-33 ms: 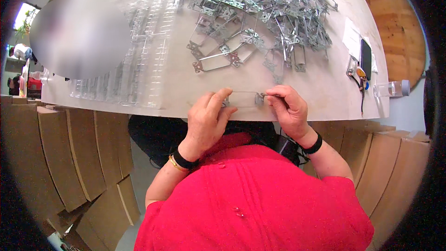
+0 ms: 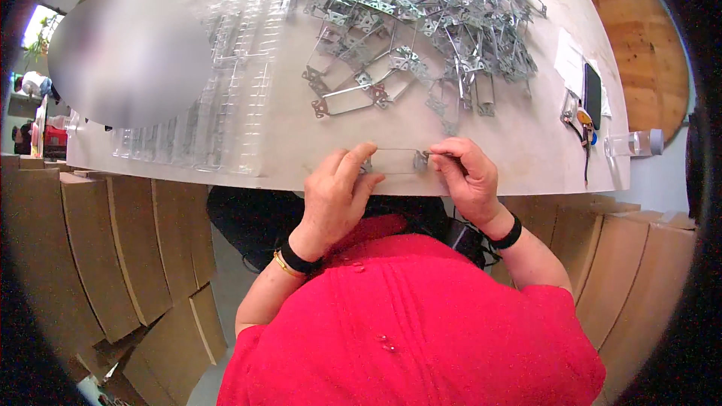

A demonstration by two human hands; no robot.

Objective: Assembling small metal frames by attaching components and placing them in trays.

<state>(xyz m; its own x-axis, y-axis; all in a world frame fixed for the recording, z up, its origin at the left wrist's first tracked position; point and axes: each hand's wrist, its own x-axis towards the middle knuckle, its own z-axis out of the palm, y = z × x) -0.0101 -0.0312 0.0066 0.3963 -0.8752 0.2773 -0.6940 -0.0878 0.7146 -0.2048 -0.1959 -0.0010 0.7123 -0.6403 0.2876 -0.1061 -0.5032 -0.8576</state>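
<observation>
A small metal bracket frame [image 2: 392, 161], with thin rods joining two shaped end plates, is held level at the table's near edge. My left hand [image 2: 336, 194] has its fingers and thumb closed around the left end plate, which they mostly cover. At the other end, my right hand [image 2: 468, 179] pinches at the right end plate [image 2: 420, 159]. A thin dark piece shows at those fingertips, too small to make out. Beyond both hands lies a big tangled heap of similar metal bracket frames [image 2: 451, 22]. Some of them, a few with reddish-brown ends, lie at its near side.
Clear plastic trays [image 2: 248, 83] cover the table's left part, partly behind a blurred patch. To the right lie a dark phone [image 2: 593, 95], a yellow-handled tool [image 2: 583, 117] and a clear bottle [image 2: 635, 143] on its side. Cardboard boxes [image 2: 113, 248] stand below the table on both sides.
</observation>
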